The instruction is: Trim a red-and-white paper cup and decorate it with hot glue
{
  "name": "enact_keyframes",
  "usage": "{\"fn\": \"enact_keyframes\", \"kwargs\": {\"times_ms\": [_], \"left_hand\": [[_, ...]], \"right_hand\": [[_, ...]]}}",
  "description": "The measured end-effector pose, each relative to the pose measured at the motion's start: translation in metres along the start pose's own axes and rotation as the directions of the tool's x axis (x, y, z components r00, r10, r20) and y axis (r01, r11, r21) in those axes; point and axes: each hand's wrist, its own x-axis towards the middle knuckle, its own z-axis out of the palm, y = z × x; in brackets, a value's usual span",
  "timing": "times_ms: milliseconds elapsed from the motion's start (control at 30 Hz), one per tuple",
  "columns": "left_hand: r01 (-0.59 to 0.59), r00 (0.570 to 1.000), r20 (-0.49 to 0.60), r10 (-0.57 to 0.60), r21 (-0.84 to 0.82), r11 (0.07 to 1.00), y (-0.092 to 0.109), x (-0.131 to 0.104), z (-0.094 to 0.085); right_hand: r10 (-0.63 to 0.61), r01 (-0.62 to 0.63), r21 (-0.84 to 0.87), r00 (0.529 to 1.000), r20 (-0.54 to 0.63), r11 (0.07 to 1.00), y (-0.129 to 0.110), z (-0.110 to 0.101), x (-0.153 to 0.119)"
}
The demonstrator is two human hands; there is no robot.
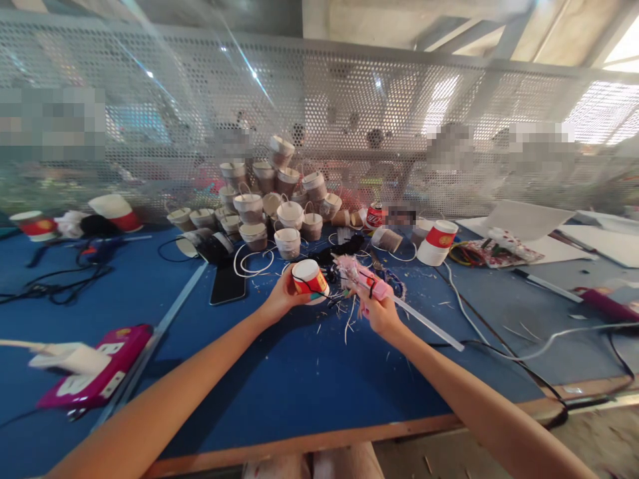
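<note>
My left hand (283, 293) is closed around a red and white paper cup (308, 278), tilted a little above the blue table. A dark cord runs over the cup's side. In my right hand (382, 314) is a pink glue gun (367, 279), its tip end pointing toward the cup but apart from it. A clear glue stick (429, 322) sticks out of the gun's back toward the lower right. My right fingers wrap the handle, partly hidden behind the wrist. Loose white scraps and black cord lie on the table beneath both hands.
Several small cord-wrapped buckets (249, 207) are piled at the back. A black phone (228, 283) lies left of the cup. A magenta power strip (107, 366) sits at front left. Stacked paper cups (438, 243), a red can (375, 216) and cables (464, 306) are on the right.
</note>
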Motion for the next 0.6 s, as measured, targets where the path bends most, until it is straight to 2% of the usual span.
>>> {"fn": "enact_keyframes", "kwargs": {"times_ms": [67,133,167,233,333,400,467,533,600], "left_hand": [[-0.013,1.0,-0.028,0.014,0.031,0.999,0.0,0.001,0.001],[-0.023,0.998,-0.048,0.026,0.065,0.998,0.0,0.001,0.001],[-0.026,0.998,-0.053,0.03,0.075,0.997,-0.001,0.001,0.001],[-0.031,0.998,-0.051,0.036,0.08,0.996,-0.001,0.001,0.002],[-0.021,0.999,-0.043,0.024,0.077,0.997,-0.001,0.001,0.003],[0.001,0.999,-0.05,0.003,0.083,0.997,-0.001,0.001,0.003],[0.023,0.997,-0.071,-0.016,0.099,0.995,0.0,0.001,0.004],[0.044,0.995,-0.092,-0.033,0.116,0.992,0.001,0.001,0.004],[0.059,0.993,-0.106,-0.044,0.137,0.989,0.002,0.0,0.005]], "right_hand": [[-0.107,0.064,-0.353,0.989,-0.102,0.934,-0.005,-0.006,0.004],[-0.138,0.001,-0.658,0.978,-0.155,0.753,-0.011,-0.012,0.007],[-0.118,-0.049,-0.753,0.979,-0.167,0.657,-0.013,-0.015,0.009],[-0.056,-0.143,-0.856,0.979,-0.196,0.497,-0.015,-0.02,0.013],[0.023,-0.249,-0.906,0.966,-0.257,0.343,-0.011,-0.023,0.017],[0.026,-0.275,-0.916,0.96,-0.28,0.292,-0.007,-0.025,0.017],[-0.026,-0.251,-0.928,0.963,-0.268,0.275,-0.005,-0.025,0.015],[-0.106,-0.215,-0.933,0.961,-0.254,0.288,-0.006,-0.023,0.013],[-0.184,-0.181,-0.921,0.949,-0.255,0.344,-0.008,-0.021,0.011]]}}
